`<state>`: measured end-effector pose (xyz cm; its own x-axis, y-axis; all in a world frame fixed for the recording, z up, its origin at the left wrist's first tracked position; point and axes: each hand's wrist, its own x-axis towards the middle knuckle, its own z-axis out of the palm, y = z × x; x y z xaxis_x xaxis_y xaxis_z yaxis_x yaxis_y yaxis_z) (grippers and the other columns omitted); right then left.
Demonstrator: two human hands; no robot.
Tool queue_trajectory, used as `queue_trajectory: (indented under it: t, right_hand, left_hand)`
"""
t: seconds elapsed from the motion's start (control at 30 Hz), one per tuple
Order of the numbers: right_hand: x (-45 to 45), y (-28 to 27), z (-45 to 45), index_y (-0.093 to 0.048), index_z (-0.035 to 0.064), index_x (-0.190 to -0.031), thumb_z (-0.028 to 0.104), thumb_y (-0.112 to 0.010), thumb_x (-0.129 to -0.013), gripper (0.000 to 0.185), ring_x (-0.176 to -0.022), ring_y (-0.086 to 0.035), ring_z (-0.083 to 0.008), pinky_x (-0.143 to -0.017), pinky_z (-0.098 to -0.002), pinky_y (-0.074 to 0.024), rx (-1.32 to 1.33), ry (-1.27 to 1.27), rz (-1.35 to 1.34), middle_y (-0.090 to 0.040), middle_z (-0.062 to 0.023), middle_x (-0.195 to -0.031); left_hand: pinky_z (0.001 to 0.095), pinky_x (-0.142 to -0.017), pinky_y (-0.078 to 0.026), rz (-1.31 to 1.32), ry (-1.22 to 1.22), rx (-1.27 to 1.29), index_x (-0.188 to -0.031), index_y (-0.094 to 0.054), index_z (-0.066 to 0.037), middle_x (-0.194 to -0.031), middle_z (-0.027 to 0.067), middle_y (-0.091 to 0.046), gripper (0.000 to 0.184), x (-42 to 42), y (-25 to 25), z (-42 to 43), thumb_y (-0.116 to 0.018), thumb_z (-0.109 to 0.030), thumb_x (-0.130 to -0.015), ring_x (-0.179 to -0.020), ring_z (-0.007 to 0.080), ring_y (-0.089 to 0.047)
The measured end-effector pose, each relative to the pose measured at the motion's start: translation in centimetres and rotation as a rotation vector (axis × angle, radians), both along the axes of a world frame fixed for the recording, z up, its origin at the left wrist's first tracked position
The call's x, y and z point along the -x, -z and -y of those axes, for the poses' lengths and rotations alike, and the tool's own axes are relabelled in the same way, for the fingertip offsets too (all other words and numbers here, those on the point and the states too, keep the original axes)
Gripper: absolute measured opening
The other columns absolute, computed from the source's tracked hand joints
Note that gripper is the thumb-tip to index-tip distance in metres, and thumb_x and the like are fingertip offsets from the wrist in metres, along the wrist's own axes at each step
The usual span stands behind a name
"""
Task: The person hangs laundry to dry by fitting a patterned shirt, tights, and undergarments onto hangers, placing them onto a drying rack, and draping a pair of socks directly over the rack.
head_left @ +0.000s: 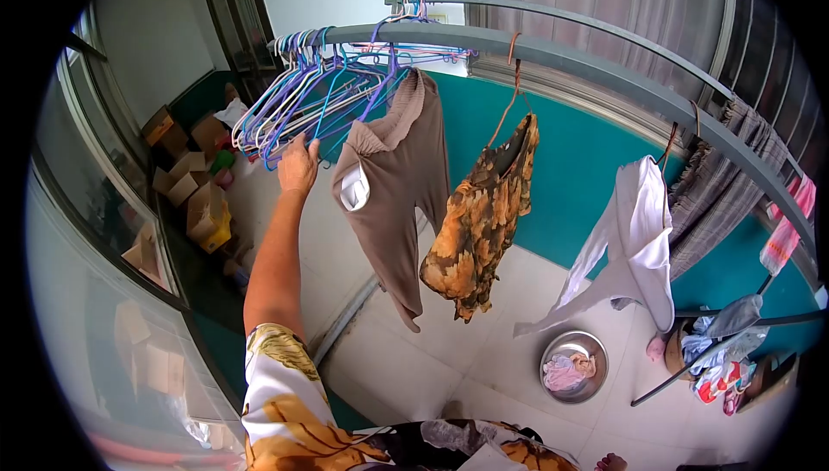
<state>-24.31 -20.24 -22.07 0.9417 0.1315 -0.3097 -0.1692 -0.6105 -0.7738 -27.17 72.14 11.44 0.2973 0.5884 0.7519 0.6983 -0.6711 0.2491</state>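
Observation:
My left hand [299,165] reaches up to the crowded end of the rail, its fingers closed at the lower edge of the hangers. A bunch of blue, purple and white hangers [289,113] hangs there, close together. Just right of the hand, brown trousers [393,173] hang by their gathered waistband, with a white patch near the top. Beyond them a brown and orange patterned garment [484,221] hangs from a copper-coloured hanger [509,108]. Farther right is a white and pale grey garment [635,238]. My right hand does not show.
The curved grey rail [553,50] crosses above, with a second rail [587,13] behind it. A metal basin [602,385] holding pink cloth stands on the tiled floor. Cardboard boxes [207,212] lie at left; heaped clothes [725,367] are at right, near a grey plaid cloth [712,203].

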Motion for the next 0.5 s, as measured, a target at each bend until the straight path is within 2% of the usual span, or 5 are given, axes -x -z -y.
queue_trajectory:
  t: [0.13,0.23,0.37,0.47,0.5]
  right_hand:
    - [0.8,-3.1,-2.6,-0.052,0.0093,-0.063,0.016,-0.055,-0.076,0.014,-0.050,-0.050,-0.0202,-0.044,-0.0299,-0.0394,-0.031,-0.002,0.141,-0.052,-0.0065,-0.055]
    - [-1.3,3.9,1.8,-0.053,0.0098,-0.064,0.017,-0.051,-0.080,0.018,-0.046,-0.048,-0.0169,-0.041,-0.0262,-0.0381,-0.292,0.571,-0.477,-0.053,-0.0062,-0.058]
    - [-0.4,-1.8,-3.9,-0.046,0.0018,-0.077,0.013,-0.047,-0.078,0.011,-0.045,-0.047,-0.0167,-0.032,-0.0284,-0.0383,-0.290,0.757,-0.431,-0.047,-0.0079,-0.064]
    - [-0.4,-3.5,-6.1,-0.039,0.0037,-0.062,0.007,-0.042,-0.077,0.016,-0.036,-0.035,-0.0136,-0.031,-0.0277,-0.0337,-0.378,0.703,-0.469,-0.035,-0.0040,-0.049]
    - [-0.5,-0.3,-4.0,-0.048,0.0030,-0.074,0.019,-0.049,-0.078,0.017,-0.045,-0.048,-0.0150,-0.036,-0.0265,-0.0421,-0.339,0.678,-0.498,-0.048,-0.0067,-0.058]
  left_hand:
    - [0.0373,-0.068,-0.045,0.019,0.053,0.119,-0.103,-0.056,-0.005,-0.081,0.0133,-0.062,0.030,-0.7,1.4,-1.1,-0.052,-0.026,-0.083,-0.075,0.0263,-0.059]
    - [0.0276,-0.056,-0.042,0.512,0.378,0.324,-0.095,-0.062,-0.004,-0.063,0.0085,-0.058,0.023,-1.2,-0.3,-1.3,-0.054,-0.022,-0.082,-0.057,0.0124,-0.052]
    - [0.0384,-0.064,-0.045,0.158,0.304,-0.108,-0.089,-0.062,-0.006,-0.076,0.0177,-0.060,0.018,-2.1,-7.2,1.0,-0.053,-0.019,-0.081,-0.069,0.0333,-0.058]
    - [0.0421,-0.065,-0.044,-0.189,0.299,-0.144,-0.086,-0.061,-0.006,-0.078,0.0194,-0.058,0.019,-2.9,-8.8,1.6,-0.050,-0.021,-0.081,-0.074,0.0370,-0.055]
    - [0.0430,-0.064,-0.043,-0.288,0.317,-0.110,-0.084,-0.061,-0.005,-0.075,0.0194,-0.058,0.020,-2.6,-7.8,1.1,-0.050,-0.022,-0.081,-0.073,0.0375,-0.055]
